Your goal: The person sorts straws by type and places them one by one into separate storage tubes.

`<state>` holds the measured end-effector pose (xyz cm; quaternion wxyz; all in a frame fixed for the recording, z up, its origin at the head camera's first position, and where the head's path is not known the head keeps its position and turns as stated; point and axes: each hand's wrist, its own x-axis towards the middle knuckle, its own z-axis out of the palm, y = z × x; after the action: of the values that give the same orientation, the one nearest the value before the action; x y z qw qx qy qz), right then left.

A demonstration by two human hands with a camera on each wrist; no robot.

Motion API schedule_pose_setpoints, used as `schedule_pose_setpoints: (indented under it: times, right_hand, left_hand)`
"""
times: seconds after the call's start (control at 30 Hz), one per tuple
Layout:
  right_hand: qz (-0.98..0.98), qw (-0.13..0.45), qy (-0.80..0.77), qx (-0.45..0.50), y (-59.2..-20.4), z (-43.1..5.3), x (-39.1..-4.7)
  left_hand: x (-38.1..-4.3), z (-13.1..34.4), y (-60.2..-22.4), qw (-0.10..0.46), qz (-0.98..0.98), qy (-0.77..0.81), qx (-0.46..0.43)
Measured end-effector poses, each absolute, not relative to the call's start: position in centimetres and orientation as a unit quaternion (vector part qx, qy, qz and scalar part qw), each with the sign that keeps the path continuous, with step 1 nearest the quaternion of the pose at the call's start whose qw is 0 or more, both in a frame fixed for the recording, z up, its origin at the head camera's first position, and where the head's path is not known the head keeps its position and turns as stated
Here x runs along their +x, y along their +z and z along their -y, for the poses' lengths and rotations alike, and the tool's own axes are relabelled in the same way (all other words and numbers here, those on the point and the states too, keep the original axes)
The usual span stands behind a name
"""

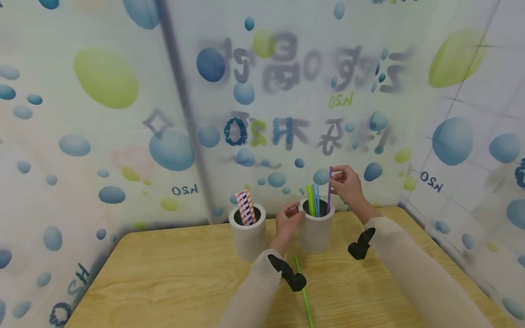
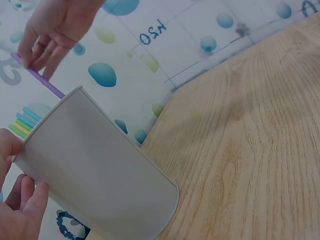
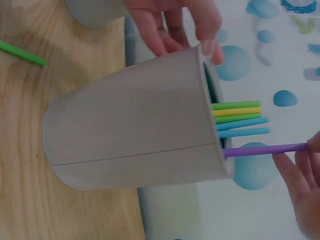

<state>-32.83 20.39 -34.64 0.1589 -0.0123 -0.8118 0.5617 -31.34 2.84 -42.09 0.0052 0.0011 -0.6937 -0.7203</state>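
My right hand (image 1: 346,184) pinches a purple straw (image 1: 330,187) near its top, its lower part inside the right-hand white cup (image 1: 315,232). Green, yellow and blue straws (image 3: 237,117) stand together in that same cup. At the cup's left side my left hand (image 1: 288,221) grips the rim, fingertips against the wall. To the left stands a second white cup (image 1: 249,239) holding patterned paper straws (image 1: 246,207) with coloured dots and stripes. Inside the right-hand cup, the purple straw's lower end is hidden.
A single green straw (image 1: 306,300) lies on the wooden table (image 1: 172,273), partly behind the left wrist's black camera mount (image 1: 289,273). Both cups stand near the table's back edge, close to a printed curtain (image 1: 262,150) with blue and green spots.
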Motion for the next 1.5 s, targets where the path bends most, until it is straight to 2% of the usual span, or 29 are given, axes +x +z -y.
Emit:
schedule_pose_setpoints:
  times: [0.5, 1.0, 1.5]
  right_hand:
    - [0.826, 0.104, 0.552, -0.052, -37.3, -19.8, -33.2]
    - [0.879, 0.077, 0.46, -0.103, -36.9, -18.4, -33.7]
    - [0.879, 0.071, 0.454, -0.127, -37.0, -17.9, -33.9]
  left_hand:
    - [-31.4, -2.9, -41.8, -0.007, 0.696, -0.718, 0.009]
    - [-31.4, -2.7, -42.0, -0.004, 0.697, -0.717, 0.001]
    - [-31.4, -2.7, -41.9, -0.002, 0.701, -0.713, 0.0]
